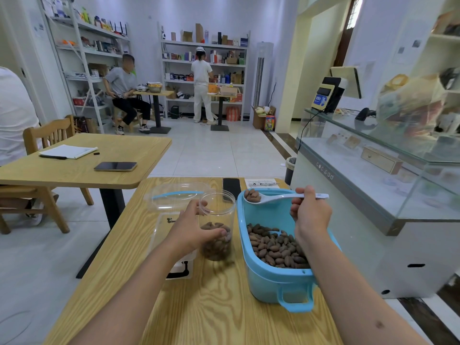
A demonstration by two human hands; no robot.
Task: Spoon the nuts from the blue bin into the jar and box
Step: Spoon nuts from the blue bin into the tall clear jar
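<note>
The nuts (276,247) lie heaped in the near half of the blue bin (273,282), which stands on the wooden counter (211,307) at lower centre-right of the frame, its handle facing the viewer. A few more nuts sit in the bowl of a white spoon (273,197) held level above the bin's far rim, at centre-right. The right hand (311,210) grips the spoon's handle, fingers curled round it, with the tip of the handle sticking out to the right of the hand.

Just left of the bin stands the clear jar (217,225), upright, lidless, and partly filled with nuts in its lower part. The left hand (194,230) holds the jar from its left side, thumb across the near front and fingers curled round the far side near the rim.

Left of the jar, mostly behind the left hand and forearm, lies the clear plastic box (161,235); whether it holds any nuts cannot be told. Beyond it, toward the middle of the frame, rests a clear lid (174,195) with a blue seal. A dark phone (231,186) lies at the counter's far edge, with a printed sheet (261,182) to its right.

At left of the frame a second wooden table (74,175) carries another phone (115,166) and a notepad (68,151). A glass display case (373,170) fills the right side.
</note>
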